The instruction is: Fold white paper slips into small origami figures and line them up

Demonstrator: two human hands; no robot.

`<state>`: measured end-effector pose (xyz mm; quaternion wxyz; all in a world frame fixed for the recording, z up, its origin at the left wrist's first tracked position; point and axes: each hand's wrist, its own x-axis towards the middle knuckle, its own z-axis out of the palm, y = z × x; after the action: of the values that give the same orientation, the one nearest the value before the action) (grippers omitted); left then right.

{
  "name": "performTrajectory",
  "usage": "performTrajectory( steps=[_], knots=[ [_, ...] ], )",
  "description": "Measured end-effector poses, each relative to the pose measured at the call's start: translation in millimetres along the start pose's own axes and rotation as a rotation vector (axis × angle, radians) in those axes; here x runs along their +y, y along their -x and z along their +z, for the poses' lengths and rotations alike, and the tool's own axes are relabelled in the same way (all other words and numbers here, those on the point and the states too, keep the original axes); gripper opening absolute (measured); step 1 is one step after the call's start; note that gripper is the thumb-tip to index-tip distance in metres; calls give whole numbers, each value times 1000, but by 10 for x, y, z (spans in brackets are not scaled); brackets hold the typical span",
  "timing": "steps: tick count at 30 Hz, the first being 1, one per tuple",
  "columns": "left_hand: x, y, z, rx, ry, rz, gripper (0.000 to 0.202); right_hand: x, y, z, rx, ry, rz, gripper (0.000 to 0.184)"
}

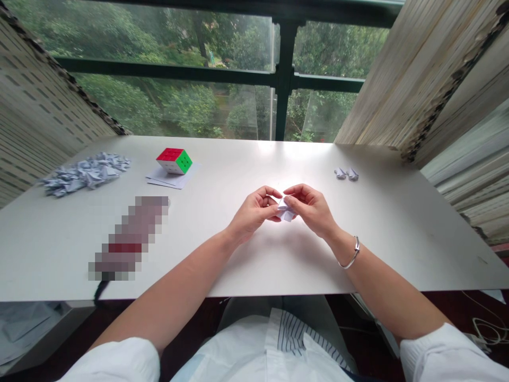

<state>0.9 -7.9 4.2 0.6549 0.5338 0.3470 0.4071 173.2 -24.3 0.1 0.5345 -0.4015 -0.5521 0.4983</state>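
Surface: You are working at a pale grey table (238, 159) with a smooth top.

Room: A window (170, 69) with a dark green frame (284, 79) faces you, with trees outside. A dotted pale blind (40, 106) stands at your left and a streaked pale blind (421, 69) at your right.

Edges: The far table edge runs just below the window. Your forearms cross the near edge, and your hands are well apart from both edges.

Room for moving: The puzzle cube (174, 161) is well apart from your left hand (254, 212). The two small paper folds (345, 173) are near your right hand (312, 209), but not touching it.

Grip: Both hands are clenched in a fingertip pinch on the folded white paper (286, 209).

Held thing: The folded white paper sits between your hands, in front of you near the table's middle, and your fingers partly hide it.

Counts: 2 hands, 1 folded white paper, 2 small paper folds, 1 puzzle cube, 1 bracelet (352, 253) on your right wrist, 1 heap of crumpled blue-white paper (85, 174), too many pieces to count, and 1 blurred object (127, 239), too blurred to name.

Under the cube: Loose white paper sheets (167, 178) lie beneath it; you cannot tell how many.
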Motion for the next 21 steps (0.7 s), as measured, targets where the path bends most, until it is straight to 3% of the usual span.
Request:
performTrajectory(
  steps=[9,17,21],
  knots=[
    [-2,-1,-28,-10,2,-8,24,-11,-17,-31,5,3,-7,37],
    [30,-2,-64,-43,8,-118,28,61,1,-60,6,231,-109,27],
    [25,-20,-40,51,53,-116,26,44,-4,-68,47,322,-184,23]
  ],
)
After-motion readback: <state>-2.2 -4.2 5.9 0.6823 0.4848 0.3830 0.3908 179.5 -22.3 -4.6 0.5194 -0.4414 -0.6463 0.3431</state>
